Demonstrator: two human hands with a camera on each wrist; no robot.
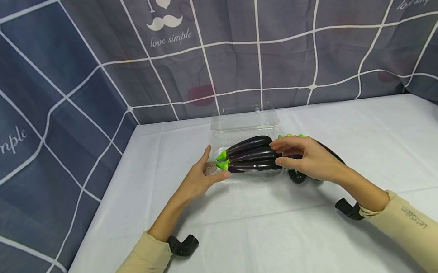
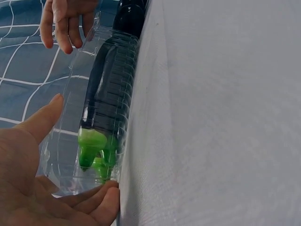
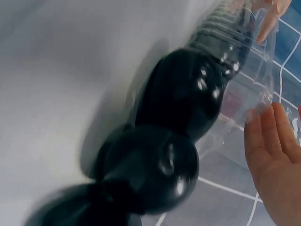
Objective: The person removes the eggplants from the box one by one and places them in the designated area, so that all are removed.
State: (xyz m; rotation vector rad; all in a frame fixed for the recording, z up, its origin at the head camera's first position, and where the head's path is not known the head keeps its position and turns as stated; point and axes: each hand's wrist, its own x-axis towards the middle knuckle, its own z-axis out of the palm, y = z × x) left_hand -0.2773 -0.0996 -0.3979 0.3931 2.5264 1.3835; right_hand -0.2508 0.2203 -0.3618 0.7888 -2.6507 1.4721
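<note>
Dark purple eggplants (image 1: 251,155) with bright green caps lie side by side in a clear plastic box (image 1: 243,122), caps to the left. My left hand (image 1: 199,179) is at the box's left end, thumb raised and straight, fingertips low at the end wall in the left wrist view. Over the right end of the box is my right hand (image 1: 314,159); its straight fingers (image 3: 270,129) are at the clear plastic edge in the right wrist view. Loose eggplants (image 3: 153,167) lie beyond that end, partly hidden under the right hand in the head view.
The box's lid stands folded back at the far side. A white cloth (image 1: 240,243) covers the table. Grey checked curtains (image 1: 235,70) rise behind it and along the left. Black wrist mounts (image 1: 183,245) sit below both sleeves.
</note>
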